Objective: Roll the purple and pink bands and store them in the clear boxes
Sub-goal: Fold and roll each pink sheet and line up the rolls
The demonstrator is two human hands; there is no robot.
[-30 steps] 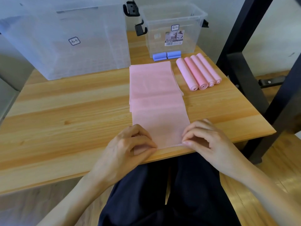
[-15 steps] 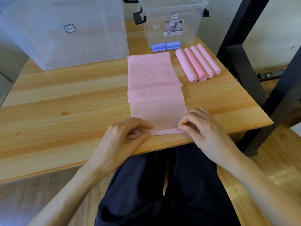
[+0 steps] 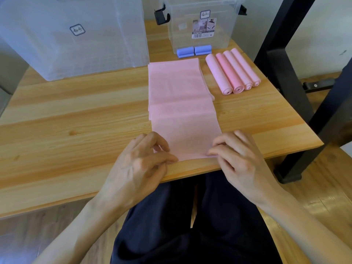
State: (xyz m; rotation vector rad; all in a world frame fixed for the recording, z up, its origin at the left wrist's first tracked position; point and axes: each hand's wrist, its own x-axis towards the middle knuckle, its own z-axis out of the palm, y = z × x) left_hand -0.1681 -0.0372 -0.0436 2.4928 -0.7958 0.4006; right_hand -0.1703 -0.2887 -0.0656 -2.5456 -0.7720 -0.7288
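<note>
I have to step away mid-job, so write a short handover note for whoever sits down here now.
Left hand and right hand each pinch a near corner of the flat pink band at the table edge; no roll shows there yet.
Done: four pink rolls lie right of the band, and two purple rolls lie in front of the small clear box.
Left: roll this band, then put all rolls into the small box or the large clear box.

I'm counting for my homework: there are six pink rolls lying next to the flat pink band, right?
Not quite. The head view shows four pink rolls, not six, lying beside the flat pink band on the table.
</note>
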